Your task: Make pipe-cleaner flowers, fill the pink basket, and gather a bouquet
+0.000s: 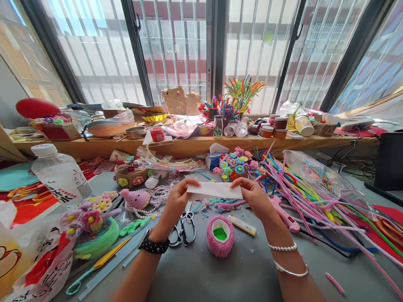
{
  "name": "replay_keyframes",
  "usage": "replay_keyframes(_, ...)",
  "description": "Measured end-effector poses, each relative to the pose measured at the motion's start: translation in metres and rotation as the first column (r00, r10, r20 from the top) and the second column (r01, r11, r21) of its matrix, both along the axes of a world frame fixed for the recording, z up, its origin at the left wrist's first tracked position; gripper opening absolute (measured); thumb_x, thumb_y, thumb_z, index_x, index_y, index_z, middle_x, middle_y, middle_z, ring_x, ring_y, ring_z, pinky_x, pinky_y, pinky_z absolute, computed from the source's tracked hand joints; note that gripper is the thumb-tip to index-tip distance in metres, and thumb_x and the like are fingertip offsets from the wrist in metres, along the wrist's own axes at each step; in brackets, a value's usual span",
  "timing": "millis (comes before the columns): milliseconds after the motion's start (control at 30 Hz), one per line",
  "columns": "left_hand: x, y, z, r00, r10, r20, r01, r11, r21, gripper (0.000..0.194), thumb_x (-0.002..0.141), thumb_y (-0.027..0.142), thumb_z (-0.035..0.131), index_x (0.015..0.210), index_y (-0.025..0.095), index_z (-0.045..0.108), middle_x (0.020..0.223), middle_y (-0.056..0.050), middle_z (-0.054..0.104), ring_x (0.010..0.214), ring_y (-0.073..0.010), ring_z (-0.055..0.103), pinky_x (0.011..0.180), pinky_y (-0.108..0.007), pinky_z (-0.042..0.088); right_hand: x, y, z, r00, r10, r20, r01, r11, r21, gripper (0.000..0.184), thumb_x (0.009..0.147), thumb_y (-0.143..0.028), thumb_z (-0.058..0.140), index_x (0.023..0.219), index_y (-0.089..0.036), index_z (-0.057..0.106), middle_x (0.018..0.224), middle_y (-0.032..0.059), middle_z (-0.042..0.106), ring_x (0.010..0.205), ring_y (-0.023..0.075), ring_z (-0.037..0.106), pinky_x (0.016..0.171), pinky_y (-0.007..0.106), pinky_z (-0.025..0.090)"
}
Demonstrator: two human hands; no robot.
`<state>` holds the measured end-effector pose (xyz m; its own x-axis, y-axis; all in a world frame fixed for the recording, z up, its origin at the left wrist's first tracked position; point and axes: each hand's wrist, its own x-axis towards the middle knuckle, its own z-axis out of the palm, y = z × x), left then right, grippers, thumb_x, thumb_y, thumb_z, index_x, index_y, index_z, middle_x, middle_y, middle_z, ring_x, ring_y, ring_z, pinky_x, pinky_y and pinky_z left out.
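Note:
A white strip of paper point(214, 191) is stretched level between my two hands above the table. My left hand point(180, 197) pinches its left end, and my right hand point(252, 195) grips the right end between thumb and fingers. Below the strip stands a small round pink pot point(220, 245) wrapped in fuzzy stems, with a white inner wall and a green bottom. Just behind it lies a glue stick point(242, 225). Scissors point(188, 228) rest to the left of the pot, near my left wrist. A pink glue gun point(285, 214) lies beside my right forearm.
Many pipe cleaners point(302, 197) spread over the right side. A flower basket point(237, 164) stands behind my hands. To the left are a pink crocheted figure point(136, 198), a green flower craft point(97, 237), clear glue sticks point(108, 268) and a large bottle point(61, 176). A crowded ledge point(185, 144) runs below the windows.

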<state>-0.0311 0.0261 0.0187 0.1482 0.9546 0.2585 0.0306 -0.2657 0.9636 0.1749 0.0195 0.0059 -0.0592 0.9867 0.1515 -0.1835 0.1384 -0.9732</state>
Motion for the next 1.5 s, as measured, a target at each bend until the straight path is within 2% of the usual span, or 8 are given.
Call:
replay_keyframes(133,-0.001,0.001,-0.002,0.997,0.006,-0.076,0.0,0.997,0.083,0.012,0.064,0.014,0.041,0.07,0.017,0.051,0.072,0.003,0.051,0.063,-0.0088,0.047,0.054,-0.017,0.039,0.0,0.0,-0.001,1.0,-0.011,-0.013,0.011,1.0,0.002,0.004,0.061,-0.016,0.053,0.058,-0.017,0.057,0.049,-0.0073,0.047,0.041,0.0019,0.034,0.037,0.013,0.027)
replay_keyframes(267,-0.002,0.004,-0.005,0.973,0.081,-0.218,-0.032,0.976,0.217,0.014,0.067,0.012,0.036,0.068,0.017,0.05,0.067,0.003,0.05,0.062,-0.0089,0.044,0.058,-0.019,0.036,-0.001,-0.001,0.0,0.993,0.024,-0.115,-0.031,0.998,-0.051,0.01,0.068,-0.024,0.049,0.07,-0.019,0.057,0.071,-0.003,0.055,0.06,0.0081,0.051,0.05,0.018,0.044)
replay_keyframes(400,-0.002,0.007,-0.009,0.955,0.101,-0.28,-0.025,0.965,0.262,0.016,0.071,0.015,0.035,0.068,0.016,0.05,0.068,0.001,0.05,0.065,-0.0105,0.046,0.063,-0.022,0.035,-0.003,-0.002,0.003,0.979,0.101,-0.177,-0.115,0.991,-0.07,0.023,0.074,-0.032,0.044,0.091,-0.02,0.054,0.085,0.0014,0.059,0.07,0.0142,0.058,0.057,0.027,0.05)
replay_keyframes(600,-0.002,0.003,-0.005,0.987,0.043,-0.152,-0.02,0.989,0.149,0.012,0.07,0.019,0.043,0.075,0.015,0.053,0.08,-0.001,0.054,0.078,-0.0128,0.05,0.068,-0.022,0.038,-0.003,-0.001,0.0,0.998,0.069,-0.008,-0.069,0.996,-0.053,0.027,0.067,-0.03,0.059,0.091,-0.017,0.054,0.085,0.0026,0.062,0.067,0.0143,0.061,0.059,0.025,0.051)
replay_keyframes(800,0.002,-0.001,0.0,0.981,0.013,0.192,-0.002,0.998,-0.062,0.031,0.074,0.037,0.042,0.098,0.017,0.045,0.08,-0.001,0.056,0.074,-0.0139,0.056,0.063,-0.025,0.046,-0.001,0.001,0.0,0.999,0.036,-0.018,-0.037,0.999,-0.038,0.024,0.066,-0.031,0.061,0.083,-0.017,0.055,0.083,0.0017,0.064,0.063,0.0128,0.061,0.058,0.022,0.052)
replay_keyframes(967,0.005,-0.001,0.002,0.996,-0.023,0.084,0.039,0.982,-0.185,0.036,0.063,0.035,0.06,0.089,0.013,0.052,0.082,-0.003,0.061,0.078,-0.0167,0.058,0.066,-0.029,0.051,-0.002,0.001,0.001,0.999,0.028,-0.035,-0.029,0.999,-0.028,0.024,0.066,-0.032,0.061,0.083,-0.017,0.055,0.083,0.0013,0.064,0.065,0.0126,0.061,0.057,0.022,0.052)
replay_keyframes(1300,0.0,0.001,0.001,0.999,0.038,0.023,-0.035,0.991,-0.13,0.032,0.061,0.035,0.062,0.083,0.013,0.058,0.071,-0.001,0.063,0.054,-0.0117,0.059,0.05,-0.022,0.051,0.003,0.003,-0.003,0.999,0.014,-0.037,-0.016,0.999,-0.044,0.024,0.059,-0.03,0.067,0.078,-0.017,0.059,0.075,-0.001,0.064,0.064,0.0124,0.061,0.061,0.025,0.052)
replay_keyframes(1500,0.0,0.001,-0.001,0.992,0.004,0.13,0.011,0.993,-0.117,0.018,0.06,0.025,0.062,0.074,0.014,0.061,0.073,0.0,0.063,0.064,-0.0128,0.061,0.064,-0.025,0.052,0.001,0.004,-0.004,0.995,-0.029,-0.098,0.029,1.0,-0.005,0.017,0.057,-0.029,0.067,0.066,-0.016,0.06,0.073,-0.0005,0.063,0.07,0.0125,0.06,0.068,0.025,0.05)
